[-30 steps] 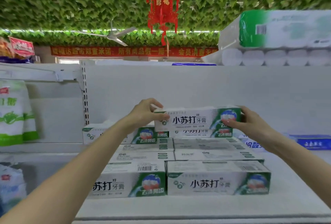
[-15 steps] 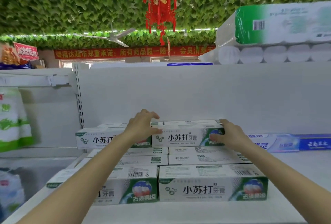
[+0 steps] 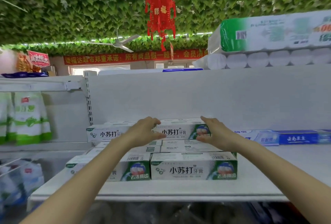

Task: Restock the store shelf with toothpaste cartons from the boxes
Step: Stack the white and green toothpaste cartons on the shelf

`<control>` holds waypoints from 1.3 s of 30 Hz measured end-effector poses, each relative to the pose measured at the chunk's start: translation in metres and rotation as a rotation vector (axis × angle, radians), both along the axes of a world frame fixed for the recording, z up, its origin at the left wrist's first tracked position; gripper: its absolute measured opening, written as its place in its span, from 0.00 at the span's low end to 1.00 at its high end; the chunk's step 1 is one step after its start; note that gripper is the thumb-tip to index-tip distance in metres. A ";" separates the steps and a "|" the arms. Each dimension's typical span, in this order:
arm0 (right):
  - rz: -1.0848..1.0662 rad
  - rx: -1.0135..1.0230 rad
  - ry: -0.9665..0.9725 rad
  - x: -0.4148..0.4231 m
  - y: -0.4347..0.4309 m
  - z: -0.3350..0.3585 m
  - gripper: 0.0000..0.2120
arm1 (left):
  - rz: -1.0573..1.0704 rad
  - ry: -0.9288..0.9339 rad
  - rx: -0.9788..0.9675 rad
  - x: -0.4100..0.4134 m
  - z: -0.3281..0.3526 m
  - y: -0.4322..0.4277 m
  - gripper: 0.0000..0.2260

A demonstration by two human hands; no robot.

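White and green toothpaste cartons lie stacked on the white shelf [image 3: 179,189]. Two of them [image 3: 193,170] front the lower layer. On the upper layer at the back, one carton [image 3: 179,131] lies beside another [image 3: 105,133]. My left hand [image 3: 143,131] is at the left end of that back carton, fingers spread over its top and thumb low on its front. At its right end is my right hand [image 3: 215,132], fingers nearly straight. Both hands sit loosely at the carton rather than gripping it.
Blue toothpaste cartons [image 3: 295,137] lie along the shelf's back right, with bare shelf in front of them. Packs of paper rolls [image 3: 268,44] sit on the top shelf. Green and white bags [image 3: 30,118] hang at the left. A red lantern [image 3: 160,14] hangs overhead.
The carton I held up between both hands has come down onto the upper layer at the back. My fingers have loosened and spread at its ends.
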State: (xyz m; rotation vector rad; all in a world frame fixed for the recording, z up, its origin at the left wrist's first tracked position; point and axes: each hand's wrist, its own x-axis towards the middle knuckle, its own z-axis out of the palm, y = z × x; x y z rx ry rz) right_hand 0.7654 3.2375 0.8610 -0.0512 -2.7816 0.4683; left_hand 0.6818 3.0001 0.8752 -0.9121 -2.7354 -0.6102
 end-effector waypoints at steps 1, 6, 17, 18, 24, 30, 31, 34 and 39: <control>0.017 0.006 0.001 0.007 -0.001 0.000 0.40 | 0.007 0.008 -0.006 0.011 0.000 -0.001 0.28; 0.133 0.071 0.024 0.039 -0.008 -0.008 0.39 | 0.007 0.036 -0.036 0.064 -0.011 -0.006 0.28; 0.174 0.164 -0.036 0.119 -0.048 -0.032 0.39 | 0.012 0.036 -0.156 0.154 -0.038 -0.033 0.31; 0.177 0.183 -0.042 0.129 -0.053 -0.035 0.39 | 0.011 0.053 -0.181 0.162 -0.042 -0.036 0.31; 0.195 0.254 -0.151 0.176 -0.092 -0.074 0.39 | -0.017 0.112 -0.282 0.212 -0.095 -0.072 0.33; 0.206 0.346 -0.337 0.221 -0.134 -0.147 0.40 | 0.010 -0.061 -0.372 0.256 -0.182 -0.119 0.35; 0.216 0.357 -0.354 0.226 -0.139 -0.160 0.40 | 0.012 -0.076 -0.385 0.262 -0.194 -0.124 0.35; 0.234 0.331 -0.435 0.234 -0.150 -0.197 0.40 | -0.010 -0.122 -0.427 0.274 -0.229 -0.135 0.35; 0.276 0.234 -0.599 0.235 -0.165 -0.289 0.39 | -0.044 -0.217 -0.456 0.279 -0.309 -0.141 0.35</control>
